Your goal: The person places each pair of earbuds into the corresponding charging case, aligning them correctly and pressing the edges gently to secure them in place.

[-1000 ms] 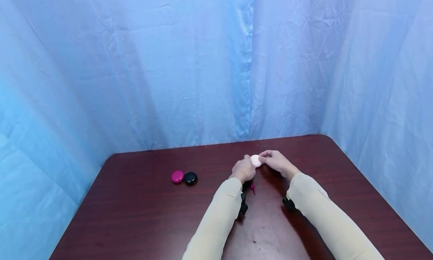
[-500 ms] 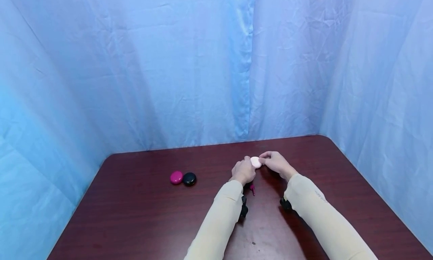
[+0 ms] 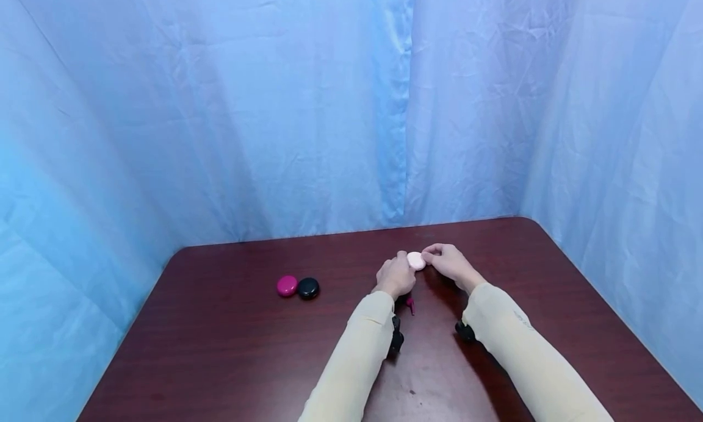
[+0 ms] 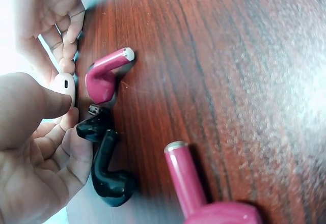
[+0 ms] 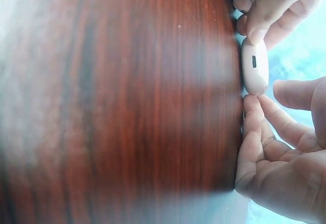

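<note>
A white, rounded earbud charging case [image 3: 415, 261] lies flat on the table, its port side facing the wrists. My left hand [image 3: 396, 275] grips its left end, thumb on top and fingers beside it. From the other side my right hand [image 3: 447, 264] reaches in: its fingertips meet the case's right end in the right wrist view, while the thumb [image 5: 295, 94] stands apart from the case. Beneath the left wrist lie loose earbuds: a pink earbud [image 4: 102, 84], two black ones close together, with one black earbud [image 4: 113, 186] nearer, and another pink earbud [image 4: 186, 183].
Left of the hands, a round pink case [image 3: 287, 286] and a round black case [image 3: 309, 288] sit side by side on the dark red wooden table [image 3: 219, 349]. Light blue curtains [image 3: 307, 117] hang behind the table and at both sides.
Both hands stay almost in place at the white case. The right hand's thumb side overlaps slightly less of the case than a second ago.
</note>
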Available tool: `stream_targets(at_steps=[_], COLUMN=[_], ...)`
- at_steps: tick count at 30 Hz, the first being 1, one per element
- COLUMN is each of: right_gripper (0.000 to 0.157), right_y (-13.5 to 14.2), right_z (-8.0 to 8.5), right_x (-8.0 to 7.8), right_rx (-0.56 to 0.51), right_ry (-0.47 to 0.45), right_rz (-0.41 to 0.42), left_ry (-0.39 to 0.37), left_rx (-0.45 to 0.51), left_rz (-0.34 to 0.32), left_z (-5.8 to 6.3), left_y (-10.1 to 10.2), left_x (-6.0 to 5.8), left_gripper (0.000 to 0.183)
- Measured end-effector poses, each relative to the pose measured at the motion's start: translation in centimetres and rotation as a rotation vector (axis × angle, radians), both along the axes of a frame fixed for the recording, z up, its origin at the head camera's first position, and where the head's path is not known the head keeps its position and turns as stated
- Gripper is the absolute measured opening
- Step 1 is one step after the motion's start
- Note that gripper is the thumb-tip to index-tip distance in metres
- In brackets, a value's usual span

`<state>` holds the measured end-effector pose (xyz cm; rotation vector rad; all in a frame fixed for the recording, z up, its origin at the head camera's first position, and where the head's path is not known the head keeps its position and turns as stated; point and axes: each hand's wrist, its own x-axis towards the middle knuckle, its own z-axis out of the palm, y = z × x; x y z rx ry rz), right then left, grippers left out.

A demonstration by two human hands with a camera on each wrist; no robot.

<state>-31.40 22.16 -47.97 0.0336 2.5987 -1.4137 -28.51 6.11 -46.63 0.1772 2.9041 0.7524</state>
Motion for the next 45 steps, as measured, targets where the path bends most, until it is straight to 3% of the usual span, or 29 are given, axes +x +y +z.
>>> stream_targets(at_steps=[6,12,19,31,36,45], right_gripper=[0.039,0.041,0.041,0.038,0.038,0.034], right_y=[0.0,0.1,-1.0,-3.8,-5.1,-8.0], right_z=[-0.1,0.3,2.0,3.6,3.7,4.9], right_x=[0.0,0.2,0.9,1.4,1.8,2.6], right_rx=[-0.013,0.015,0.126,0.067,0.036,0.032], right_ry=[-0.007,-0.002,0.124,0.149,0.147,0.240], right_rz=[0.007,0.016,0.035,0.047,0.114,0.271], left_ry=[-0.008,0.000,-0.014,0.098,0.113,0.132], left_rx=[0.014,0.067,0.226,0.321,0.298,0.225], left_rz=[-0.008,-0.065,-0.115,-0.118,-0.109,-0.053], left_z=[0.0,-0.1,0.7,4.3,4.7,5.0], left_y=[-0.2,-0.3,-1.8,-8.0,-11.3,-16.6], left_x=[0.0,-0.1,0.0,0.2,0.9,1.4], left_gripper=[0.040,0.051,0.062,0.044,0.039,0.032])
